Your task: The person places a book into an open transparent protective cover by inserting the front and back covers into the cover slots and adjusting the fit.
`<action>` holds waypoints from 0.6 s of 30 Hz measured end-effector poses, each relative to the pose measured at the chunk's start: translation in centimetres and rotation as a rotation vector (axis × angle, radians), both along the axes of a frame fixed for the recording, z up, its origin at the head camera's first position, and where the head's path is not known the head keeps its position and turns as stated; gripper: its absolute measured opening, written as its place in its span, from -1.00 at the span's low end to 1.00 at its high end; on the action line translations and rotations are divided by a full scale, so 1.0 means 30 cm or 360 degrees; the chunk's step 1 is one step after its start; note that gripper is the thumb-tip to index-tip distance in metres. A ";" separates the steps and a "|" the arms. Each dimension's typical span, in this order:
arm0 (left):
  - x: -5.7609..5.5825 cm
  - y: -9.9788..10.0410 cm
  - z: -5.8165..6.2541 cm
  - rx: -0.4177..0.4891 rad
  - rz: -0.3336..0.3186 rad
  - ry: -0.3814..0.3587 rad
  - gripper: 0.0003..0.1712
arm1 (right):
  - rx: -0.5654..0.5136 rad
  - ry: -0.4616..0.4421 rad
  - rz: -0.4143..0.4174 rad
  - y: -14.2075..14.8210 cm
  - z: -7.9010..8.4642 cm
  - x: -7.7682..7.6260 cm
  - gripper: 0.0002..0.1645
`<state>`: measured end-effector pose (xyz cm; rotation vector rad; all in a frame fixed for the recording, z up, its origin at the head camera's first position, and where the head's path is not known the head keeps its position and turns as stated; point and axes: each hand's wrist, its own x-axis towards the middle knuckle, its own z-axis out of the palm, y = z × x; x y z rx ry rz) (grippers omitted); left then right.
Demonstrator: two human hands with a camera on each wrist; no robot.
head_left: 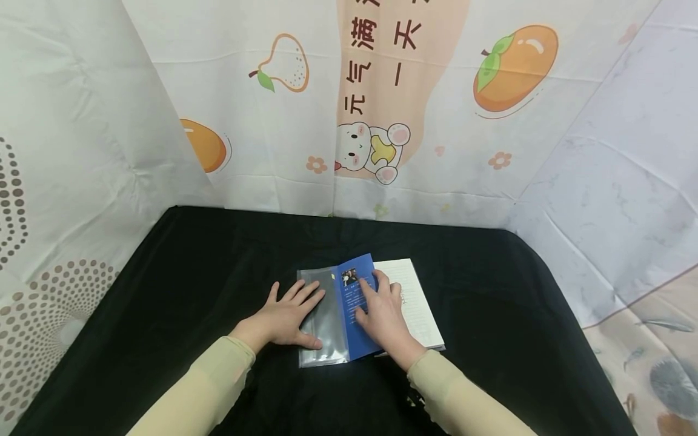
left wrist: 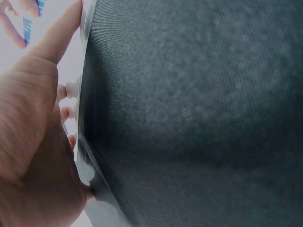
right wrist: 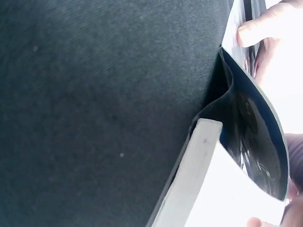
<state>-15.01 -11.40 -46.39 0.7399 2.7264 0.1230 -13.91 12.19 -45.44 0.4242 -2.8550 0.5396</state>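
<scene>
A book with white printed pages [head_left: 417, 297] lies on the black cloth, its blue cover flap [head_left: 357, 339] folded out to the left. In the right wrist view the flap [right wrist: 262, 127] bows up off the pages. Joined along its left side is a clear plastic book cover [head_left: 332, 333]. My left hand [head_left: 283, 318] rests on that plastic with the fingers spread. My right hand [head_left: 384, 315] holds the blue flap near its free edge, with thumb and index finger on its face and other fingers at the page side. The fingertips behind the flap are mostly hidden.
Black cloth [head_left: 218, 254] covers the table under and around the book. Printed white curtains [head_left: 245, 133] hang behind and at both sides. A small patterned item [head_left: 415, 398] shows partly beside the right sleeve.
</scene>
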 end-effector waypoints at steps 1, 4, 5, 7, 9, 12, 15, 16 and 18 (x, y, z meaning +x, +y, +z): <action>0.000 0.000 0.000 0.0000 0.0002 -0.0001 0.24 | -0.0014 -0.0004 0.0002 0.001 0.002 -0.001 -0.31; -0.002 0.000 -0.002 0.0001 0.0007 -0.0002 0.25 | -0.0062 -0.0034 -0.0003 0.006 0.004 -0.006 -0.31; -0.002 0.000 -0.002 0.0002 0.0009 -0.0004 0.25 | -0.0084 -0.0047 -0.0008 0.008 0.005 -0.008 -0.30; -0.002 -0.001 -0.005 0.0000 0.0009 -0.0004 0.25 | -0.0127 -0.0074 -0.0022 0.011 0.006 -0.011 -0.28; -0.003 -0.001 -0.007 -0.0003 0.0008 0.0000 0.25 | -0.0170 -0.0109 -0.0041 0.015 0.006 -0.016 -0.24; -0.004 -0.002 -0.009 -0.0008 0.0005 0.0007 0.26 | -0.0239 -0.0160 -0.0062 0.022 0.012 -0.019 -0.21; -0.005 -0.002 -0.009 -0.0011 0.0003 0.0015 0.26 | -0.0302 -0.0217 -0.0078 0.028 0.020 -0.017 -0.19; -0.005 -0.001 -0.009 -0.0011 0.0002 0.0019 0.27 | -0.0320 -0.0230 -0.0078 0.030 0.023 -0.015 -0.20; -0.006 -0.001 -0.010 0.0000 0.0000 0.0026 0.27 | -0.0345 -0.0249 -0.0081 0.036 0.028 -0.013 -0.21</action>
